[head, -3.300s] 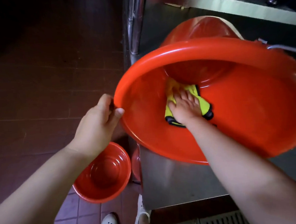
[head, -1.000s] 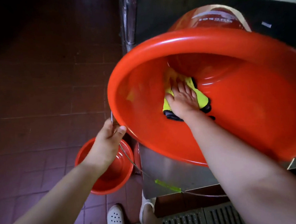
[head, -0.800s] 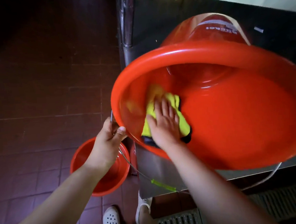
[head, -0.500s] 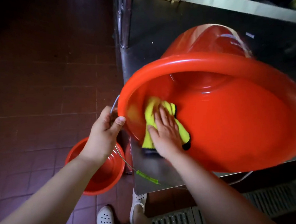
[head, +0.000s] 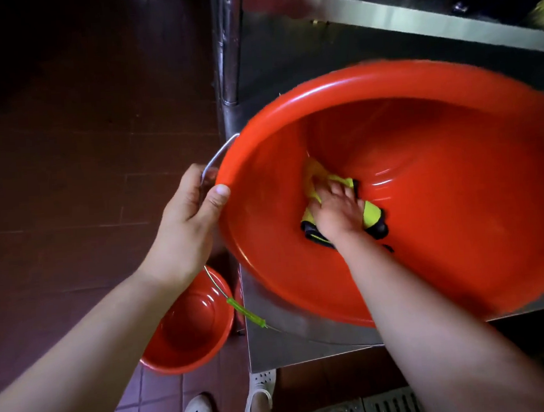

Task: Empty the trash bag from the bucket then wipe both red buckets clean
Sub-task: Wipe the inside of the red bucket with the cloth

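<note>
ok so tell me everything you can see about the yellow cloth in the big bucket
The cloth is bright yellow-green with a dark, near-black edging, soft and bunched as it looks. It lies crumpled against the inner wall of the large red bucket, near where the wall meets the bottom; the bucket is tipped on its side toward the camera. The right hand presses down on it, covering its middle, so only its ends show on either side. Nothing else touches it.

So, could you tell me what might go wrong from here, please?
The tilted red bucket overhangs the steel counter, steadied only by the left hand at its rim; it could slip. Its hanging wire handle might snag. The right hand could lose the yellow cloth.
</note>
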The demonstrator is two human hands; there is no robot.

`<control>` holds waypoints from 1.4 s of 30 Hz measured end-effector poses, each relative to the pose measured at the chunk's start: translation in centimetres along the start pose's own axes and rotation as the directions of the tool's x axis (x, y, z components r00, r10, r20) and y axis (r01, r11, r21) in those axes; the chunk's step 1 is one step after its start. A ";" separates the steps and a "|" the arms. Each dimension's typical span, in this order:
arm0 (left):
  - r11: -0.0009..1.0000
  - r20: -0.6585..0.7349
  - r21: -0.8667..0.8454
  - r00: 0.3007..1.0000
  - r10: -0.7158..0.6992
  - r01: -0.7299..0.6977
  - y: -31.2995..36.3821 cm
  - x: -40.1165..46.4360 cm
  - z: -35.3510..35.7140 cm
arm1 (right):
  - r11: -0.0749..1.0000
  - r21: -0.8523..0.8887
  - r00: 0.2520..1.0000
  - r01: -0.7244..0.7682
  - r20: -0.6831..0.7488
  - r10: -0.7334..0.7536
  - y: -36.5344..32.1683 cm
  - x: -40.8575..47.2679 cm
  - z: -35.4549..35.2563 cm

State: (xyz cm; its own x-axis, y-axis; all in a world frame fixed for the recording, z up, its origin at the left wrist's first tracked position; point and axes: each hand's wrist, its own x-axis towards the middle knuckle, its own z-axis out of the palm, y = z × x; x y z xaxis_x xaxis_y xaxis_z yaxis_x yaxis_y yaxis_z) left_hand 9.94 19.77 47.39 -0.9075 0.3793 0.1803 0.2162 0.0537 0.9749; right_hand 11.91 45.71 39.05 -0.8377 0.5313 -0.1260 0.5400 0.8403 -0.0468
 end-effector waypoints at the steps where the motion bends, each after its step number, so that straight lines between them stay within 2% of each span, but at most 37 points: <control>1: 1.000 0.003 -0.016 1.000 -0.003 0.004 0.5 0.2 0.2 | 0.999 0.035 1.000 0.008 0.014 -0.008 -0.5 -0.7 -0.4; 7: 0.999 0.023 -0.011 0.999 -0.047 0.047 2.8 1.8 0.3 | 0.964 0.219 0.988 0.152 0.001 -0.157 -3.3 -6.7 -3.4; 11: 0.975 -0.010 -0.134 0.983 -0.181 0.178 4.9 3.7 -0.3 | 0.955 0.166 0.965 0.246 0.046 -0.257 -3.0 -8.7 -6.0; 13: 0.981 -0.023 -0.041 0.982 -0.189 0.188 6.6 4.8 -0.6 | 0.942 0.156 0.948 0.296 0.074 -0.310 -2.8 -8.4 -7.9; 16: 0.982 -0.075 0.106 0.986 -0.151 0.158 9.0 6.1 -0.1 | 0.936 0.047 0.934 0.349 0.065 -0.351 -2.4 -7.5 -10.5; 21: 0.910 -0.191 0.375 0.975 -0.111 0.177 11.7 8.2 0.8 | 0.961 -0.040 0.962 0.274 0.000 -0.274 -1.3 -2.9 -15.7; 25: 0.854 -0.234 0.456 0.960 -0.156 0.250 12.4 9.2 1.1 | 0.964 -0.148 0.975 0.221 -0.005 -0.224 -0.8 3.4 -18.0; 27: 0.829 -0.225 0.501 0.963 -0.150 0.247 12.4 9.3 1.5 | 0.959 -0.211 0.979 0.189 -0.037 -0.201 -0.6 5.9 -17.6; 30: 0.837 -0.218 0.483 0.961 -0.168 0.256 12.0 9.5 1.7 | 0.915 -0.367 0.972 0.170 -0.088 -0.216 -0.2 8.1 -15.3; 36: 0.863 -0.213 0.393 0.945 -0.250 0.317 10.6 11.0 0.3 | 0.954 -0.230 0.967 0.190 -0.123 -0.222 -2.5 9.3 -9.8; 42: 0.892 -0.181 0.336 0.950 -0.253 0.302 9.9 12.0 -0.3 | 0.828 -0.373 0.886 0.418 -0.034 -0.462 -5.9 6.3 -7.0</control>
State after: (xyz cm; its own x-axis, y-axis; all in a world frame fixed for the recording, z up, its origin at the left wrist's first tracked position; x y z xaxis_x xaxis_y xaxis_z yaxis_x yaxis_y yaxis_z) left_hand 1.04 24.58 59.22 -0.9824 0.1793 -0.0517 0.0400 0.4727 0.8803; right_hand 2.92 44.87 45.51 -0.9947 0.0861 -0.0566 0.0670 0.9581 0.2785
